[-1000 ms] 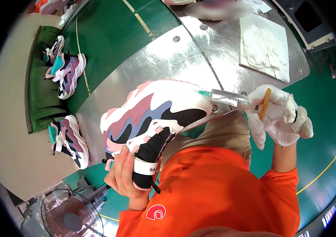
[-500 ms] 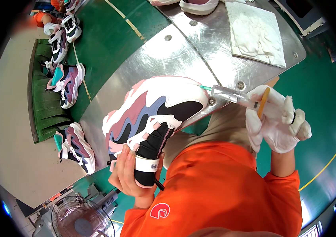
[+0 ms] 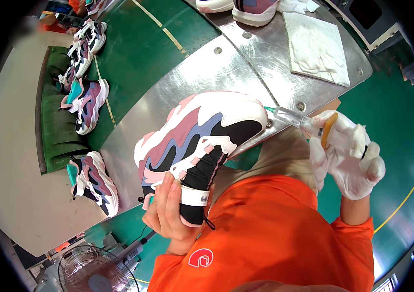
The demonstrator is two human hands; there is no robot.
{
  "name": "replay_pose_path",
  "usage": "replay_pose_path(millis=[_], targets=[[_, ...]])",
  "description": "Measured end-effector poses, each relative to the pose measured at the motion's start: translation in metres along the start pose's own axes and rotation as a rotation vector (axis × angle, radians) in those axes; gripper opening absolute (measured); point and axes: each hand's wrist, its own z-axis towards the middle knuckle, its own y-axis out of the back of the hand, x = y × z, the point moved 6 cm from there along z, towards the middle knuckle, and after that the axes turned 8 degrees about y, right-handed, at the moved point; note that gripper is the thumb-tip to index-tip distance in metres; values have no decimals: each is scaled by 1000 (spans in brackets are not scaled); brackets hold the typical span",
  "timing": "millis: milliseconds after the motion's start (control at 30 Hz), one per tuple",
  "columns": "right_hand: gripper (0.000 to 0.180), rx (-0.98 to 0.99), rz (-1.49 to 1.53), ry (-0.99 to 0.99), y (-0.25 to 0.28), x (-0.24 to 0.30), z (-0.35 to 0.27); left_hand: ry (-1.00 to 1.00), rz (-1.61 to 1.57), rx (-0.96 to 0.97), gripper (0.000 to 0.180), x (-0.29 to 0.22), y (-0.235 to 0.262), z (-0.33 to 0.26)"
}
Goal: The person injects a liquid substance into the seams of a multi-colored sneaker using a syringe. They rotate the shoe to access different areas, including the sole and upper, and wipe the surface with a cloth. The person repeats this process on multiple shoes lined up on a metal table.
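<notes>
My bare left hand [image 3: 170, 214] is wrapped round the heel and ankle opening of a sneaker [image 3: 180, 138], coloured white, pink, mauve, blue and black. The shoe is tipped on its side, its toe toward the right. My right hand [image 3: 348, 155], in a white glove, grips a clear syringe [image 3: 292, 118] with a yellow-orange flange and a green needle tip. That tip touches or nearly touches the sole edge at the toe; which of the two I cannot tell. A small wad of white cloth sits among the gloved fingers.
Several matching sneakers [image 3: 91, 104] stand along the green belt [image 3: 63, 121] at left, one nearer [image 3: 95, 185] by the metal table [image 3: 202, 68]. A white pad with crumpled cloth [image 3: 316, 48] lies at far right. A fan [image 3: 95, 272] stands lower left. Other people in orange show at far left.
Both my hands, the sneaker and the syringe have shifted a little to the right in the picture. The syringe tip stays by the toe's sole edge. The shoes at the far edge show more.
</notes>
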Motion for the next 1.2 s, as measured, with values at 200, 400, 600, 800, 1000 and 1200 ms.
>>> replay_pose_path(millis=[200,400,600,800,1000,1200], targets=[[96,-40,-124,-135,-20,-8,0,-14,51,10,59,14,-4,17],[106,329,-287,83,-18,-19,3,-2,-70,141,65,25,-5,48],[106,459,-324,236,-14,-33,6,53,-145,215,65,32,-12,82],[81,591,-277,409,-8,-54,17,118,-277,369,53,44,-34,117],[58,576,-566,810,1,-80,18,329,-476,538,48,60,-57,129],[60,537,-623,827,10,-106,13,381,-516,662,56,67,-66,136]])
